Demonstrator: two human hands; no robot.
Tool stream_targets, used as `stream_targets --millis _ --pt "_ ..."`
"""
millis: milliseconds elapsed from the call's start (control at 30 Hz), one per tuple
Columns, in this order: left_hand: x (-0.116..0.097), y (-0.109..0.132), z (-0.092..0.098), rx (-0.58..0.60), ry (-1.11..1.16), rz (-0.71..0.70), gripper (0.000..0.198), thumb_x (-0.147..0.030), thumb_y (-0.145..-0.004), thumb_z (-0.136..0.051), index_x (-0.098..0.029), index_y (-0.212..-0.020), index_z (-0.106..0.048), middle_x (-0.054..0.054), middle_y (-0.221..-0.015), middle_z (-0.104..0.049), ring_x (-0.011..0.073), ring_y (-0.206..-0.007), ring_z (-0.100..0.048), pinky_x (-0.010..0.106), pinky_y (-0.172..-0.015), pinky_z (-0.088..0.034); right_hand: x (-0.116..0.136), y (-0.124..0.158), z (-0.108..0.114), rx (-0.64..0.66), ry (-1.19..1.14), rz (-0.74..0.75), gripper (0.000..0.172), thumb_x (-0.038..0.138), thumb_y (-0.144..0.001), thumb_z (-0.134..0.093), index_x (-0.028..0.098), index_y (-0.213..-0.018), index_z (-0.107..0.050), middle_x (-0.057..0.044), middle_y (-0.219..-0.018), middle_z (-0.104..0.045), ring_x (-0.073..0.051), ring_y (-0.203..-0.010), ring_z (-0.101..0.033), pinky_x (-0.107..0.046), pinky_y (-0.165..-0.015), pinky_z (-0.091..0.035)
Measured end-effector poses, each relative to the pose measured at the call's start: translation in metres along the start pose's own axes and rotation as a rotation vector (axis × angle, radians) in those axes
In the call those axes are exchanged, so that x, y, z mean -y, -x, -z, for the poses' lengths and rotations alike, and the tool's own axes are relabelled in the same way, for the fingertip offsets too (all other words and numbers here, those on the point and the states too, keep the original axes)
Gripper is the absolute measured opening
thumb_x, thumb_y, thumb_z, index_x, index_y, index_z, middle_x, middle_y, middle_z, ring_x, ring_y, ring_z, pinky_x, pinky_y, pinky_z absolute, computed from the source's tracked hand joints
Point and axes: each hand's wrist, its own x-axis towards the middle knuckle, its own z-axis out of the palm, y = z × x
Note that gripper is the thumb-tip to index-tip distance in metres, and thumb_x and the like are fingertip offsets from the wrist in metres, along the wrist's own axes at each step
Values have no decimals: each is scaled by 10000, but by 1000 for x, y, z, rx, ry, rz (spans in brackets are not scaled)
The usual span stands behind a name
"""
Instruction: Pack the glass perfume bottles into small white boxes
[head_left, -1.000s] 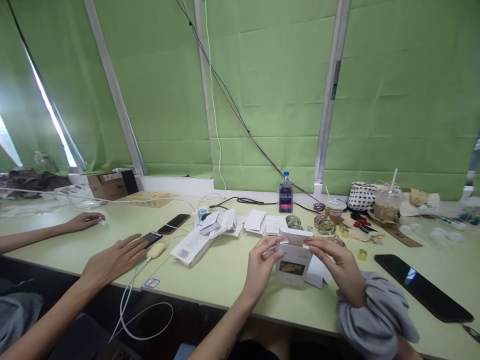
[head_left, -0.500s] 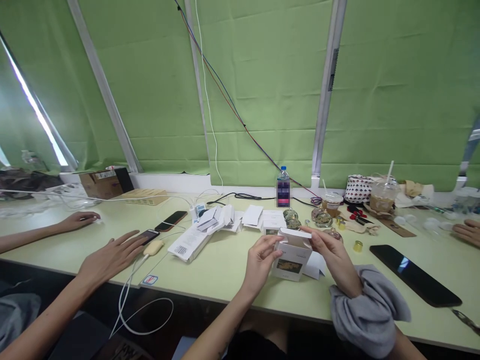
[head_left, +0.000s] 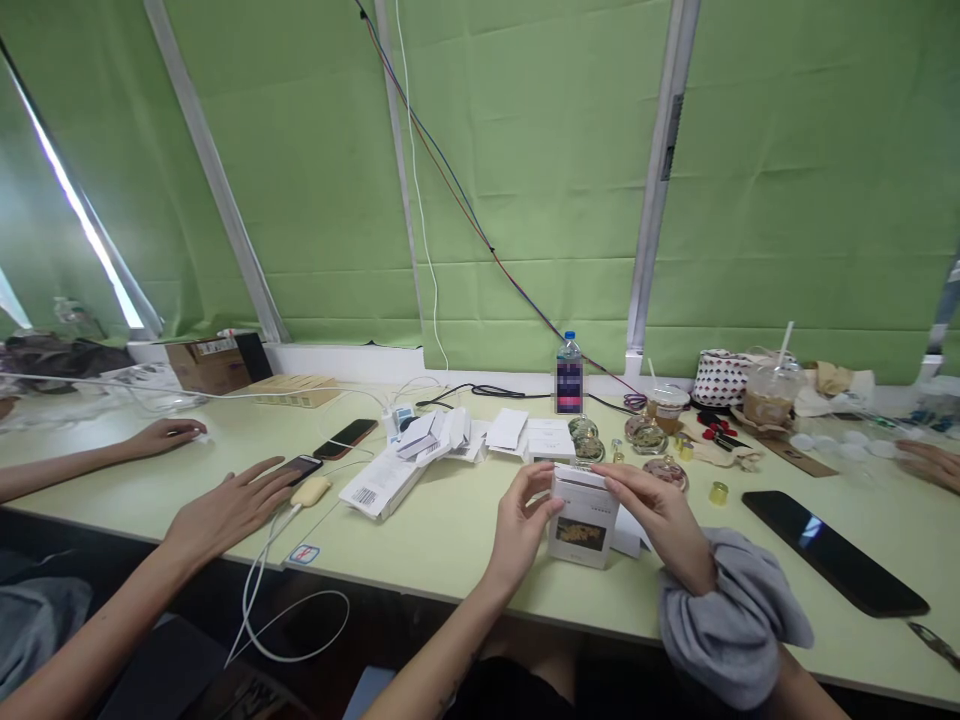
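A small white carton [head_left: 579,520] with a dark picture panel stands upright at the table's near edge, its top flap nearly flush. My left hand [head_left: 525,515] pinches its upper left side. At the upper right corner, the thumb and fingers of my right hand [head_left: 660,515] press along the top. Behind and to the right of the carton lies a folded white card piece [head_left: 628,530], partly hidden. Just beyond are another white carton [head_left: 550,440] and several round patterned glass bottles [head_left: 585,440].
Flattened white cartons [head_left: 435,440] lie left of centre. A drink bottle [head_left: 570,375] stands behind. A large black phone [head_left: 832,550] and gold cap [head_left: 718,492] lie right, near iced-drink cups [head_left: 772,395]. A co-worker's hand [head_left: 225,510] rests left beside a phone [head_left: 300,468].
The carton's raised top flap has been folded down, so its opening is covered. My right hand has come lower and closer over the top. The view has shifted slightly.
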Motion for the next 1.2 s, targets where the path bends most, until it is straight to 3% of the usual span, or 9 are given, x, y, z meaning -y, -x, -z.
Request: stream_targets --millis 167,433,867,1200 --pt "2 1 1 -3 32 -4 519 -212 -773 -666 -311 -1241 -463 13 -993 -631 193 -1018 -612 338 -868 -517 -3 -1 1 23 24 10 296 399 -890 -536 230 -1052 -718 -62 -1137 -691 -237 -1097 -593 -387 -983 -444" --pt "-5 1 2 66 -116 -14 433 -235 -829 -597 -288 -1257 -566 50 -1205 -600 214 -1103 -574 329 -916 -496 0 -2 5 81 27 13 310 423 -892 -531 247 -1061 -722 -66 -1161 -680 -254 -1142 -571 -421 -992 -443" --pt "-5 2 2 31 -128 -18 350 -200 -821 -578 -257 -1161 -633 53 -1173 -623 213 -1078 -583 309 -886 -502 -5 -3 7 109 25 17 350 479 -877 -536 251 -1061 -727 -83 -1173 -669 -262 -1133 -574 -435 -976 -449" --pt "-4 2 3 40 -168 -57 281 -226 -837 -559 -242 -1116 -584 56 -1145 -617 215 -1088 -567 327 -899 -492 2 -3 4 99 52 57 327 444 -902 -504 260 -1057 -726 -78 -1166 -665 -253 -1103 -589 -417 -961 -462"
